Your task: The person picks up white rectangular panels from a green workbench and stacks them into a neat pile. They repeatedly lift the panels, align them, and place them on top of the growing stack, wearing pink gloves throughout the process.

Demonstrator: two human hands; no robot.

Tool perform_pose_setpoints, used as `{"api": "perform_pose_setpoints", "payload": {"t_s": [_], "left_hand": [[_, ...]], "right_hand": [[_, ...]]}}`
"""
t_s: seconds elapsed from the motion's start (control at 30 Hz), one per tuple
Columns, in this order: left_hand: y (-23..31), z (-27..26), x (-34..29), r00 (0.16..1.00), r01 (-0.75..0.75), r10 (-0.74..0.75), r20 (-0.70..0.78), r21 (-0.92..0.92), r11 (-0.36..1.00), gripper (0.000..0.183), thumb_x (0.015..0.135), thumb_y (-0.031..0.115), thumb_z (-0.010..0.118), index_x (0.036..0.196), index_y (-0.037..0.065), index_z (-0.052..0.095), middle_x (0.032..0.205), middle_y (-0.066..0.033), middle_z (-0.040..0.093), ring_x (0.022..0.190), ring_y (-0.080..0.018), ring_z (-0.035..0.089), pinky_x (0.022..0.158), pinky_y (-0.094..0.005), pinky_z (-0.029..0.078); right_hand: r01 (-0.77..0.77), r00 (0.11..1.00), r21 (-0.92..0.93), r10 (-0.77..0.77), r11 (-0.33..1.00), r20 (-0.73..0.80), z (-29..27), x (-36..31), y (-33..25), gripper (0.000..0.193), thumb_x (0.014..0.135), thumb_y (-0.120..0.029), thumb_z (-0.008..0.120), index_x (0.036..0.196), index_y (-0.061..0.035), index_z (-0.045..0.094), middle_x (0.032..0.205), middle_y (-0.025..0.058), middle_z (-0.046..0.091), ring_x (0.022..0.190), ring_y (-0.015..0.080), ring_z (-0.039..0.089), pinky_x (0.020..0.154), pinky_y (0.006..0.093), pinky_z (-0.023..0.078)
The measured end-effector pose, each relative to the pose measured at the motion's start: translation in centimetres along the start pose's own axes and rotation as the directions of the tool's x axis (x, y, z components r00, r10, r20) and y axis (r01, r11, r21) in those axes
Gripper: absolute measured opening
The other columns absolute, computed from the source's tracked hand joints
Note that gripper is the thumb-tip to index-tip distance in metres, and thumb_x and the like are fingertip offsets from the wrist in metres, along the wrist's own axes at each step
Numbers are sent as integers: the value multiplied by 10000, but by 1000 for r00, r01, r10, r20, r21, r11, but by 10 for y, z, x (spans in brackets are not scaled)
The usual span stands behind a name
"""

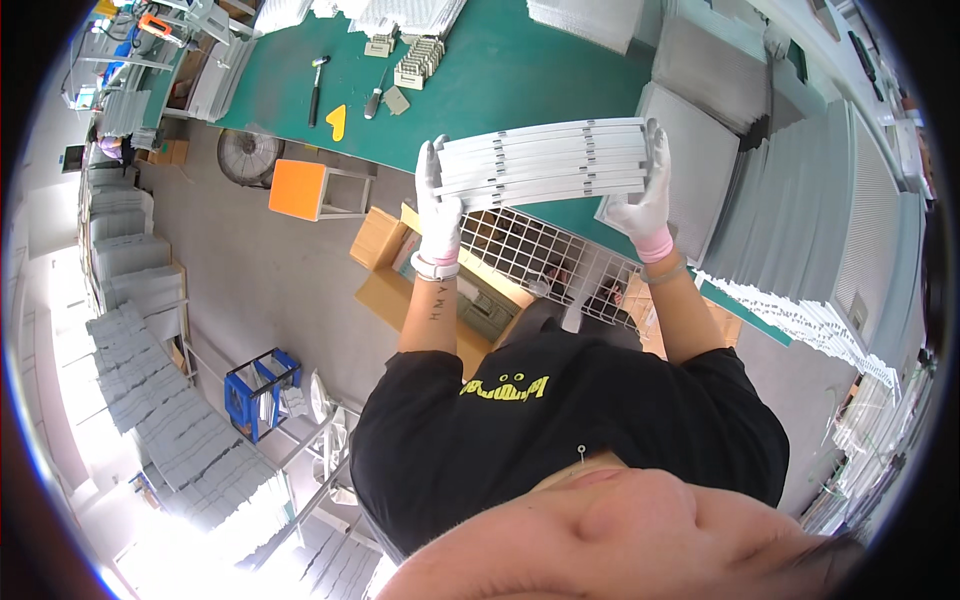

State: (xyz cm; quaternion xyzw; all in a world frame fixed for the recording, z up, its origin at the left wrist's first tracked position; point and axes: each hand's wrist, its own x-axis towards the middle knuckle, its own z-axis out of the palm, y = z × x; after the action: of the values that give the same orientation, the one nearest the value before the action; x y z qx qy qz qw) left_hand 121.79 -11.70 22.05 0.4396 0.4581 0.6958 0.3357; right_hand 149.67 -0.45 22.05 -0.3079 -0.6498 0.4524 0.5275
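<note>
In front of my chest, over the near edge of the green worktable [275, 75], I hold a stack of white flat panels [545, 160] with small dark clips along their edges. White-gloved, my left hand [438, 205] closes on the left end of the stack. Its right end is gripped by my right hand [646, 200], also gloved. Beyond my left hand lie a hammer [316, 92], a yellow heart-shaped piece [337, 122] and a screwdriver [374, 100]. Small beige slotted parts [420, 62] stand in a row farther back.
A white wire basket [515, 240] sits below the stack, beside cardboard boxes [385, 300]. To the left are an orange-topped stool [297, 189] and a round fan [248, 157]. Tall stacks of grey-white panels [800, 210] crowd the right side; a blue crate [262, 392] stands at lower left.
</note>
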Motion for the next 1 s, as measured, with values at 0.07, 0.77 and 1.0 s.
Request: {"api": "perform_pose_setpoints", "payload": {"t_s": [0.07,0.77,1.0], "left_hand": [[-3,-2,5,999,34,-35,-16,-39,999,1074,848,659,660,1609,85,164,1676,-145,161,1546,-316,147,1247,-495,187],[49,-20,19,977,-164,47,210,589,791,394,865,55,499,1171,90,745,1581,-216,355,1465,-428,315,1200,-517,262],[78,-5,23,917,-380,41,398,833,402,561,742,-42,510,1226,159,709,1463,-192,488,1387,-491,369,1177,-605,241]], "right_hand": [[-48,998,181,40,982,46,-6,6,8,1435,628,-587,907,1611,-34,19,1669,214,105,1531,323,186,1238,442,191],[83,923,-165,-14,983,384,-11,25,13,1227,596,-143,936,1532,-54,148,1460,155,419,1326,305,481,1144,393,382],[95,930,-213,-11,972,366,-12,22,11,1170,611,-143,930,1513,-63,188,1408,140,458,1263,290,530,1101,389,426]]}}
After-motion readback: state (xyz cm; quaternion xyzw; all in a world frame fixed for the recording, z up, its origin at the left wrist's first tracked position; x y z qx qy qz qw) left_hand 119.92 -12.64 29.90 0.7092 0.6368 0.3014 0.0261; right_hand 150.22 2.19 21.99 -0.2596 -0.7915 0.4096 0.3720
